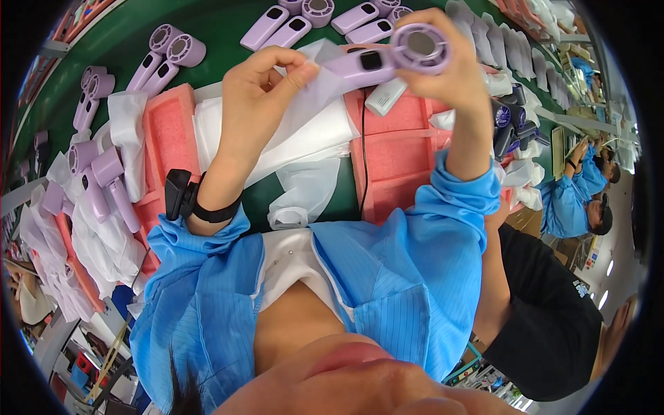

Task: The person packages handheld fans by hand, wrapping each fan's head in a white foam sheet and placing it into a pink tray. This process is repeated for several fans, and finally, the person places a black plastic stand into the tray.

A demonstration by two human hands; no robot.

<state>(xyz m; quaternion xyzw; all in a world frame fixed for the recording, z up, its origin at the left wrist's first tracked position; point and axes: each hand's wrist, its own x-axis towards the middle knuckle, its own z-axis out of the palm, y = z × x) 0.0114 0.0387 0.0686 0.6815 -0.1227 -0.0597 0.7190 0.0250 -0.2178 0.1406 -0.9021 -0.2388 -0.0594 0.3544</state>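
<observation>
Two hands: right hand [443,72] grips lilac fan [394,57], left hand [259,86] pinches white bag [311,131].

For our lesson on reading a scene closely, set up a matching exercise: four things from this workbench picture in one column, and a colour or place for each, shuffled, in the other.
Things:
1. fan
2. bag
3. foam tray
4. wrist strap

Colour or place:
A. black, on the left forearm
B. lilac, held in the right hand
C. pink, lying on the green bench
D. white, pinched by the left hand

Pairs: 1-B, 2-D, 3-C, 4-A
</observation>
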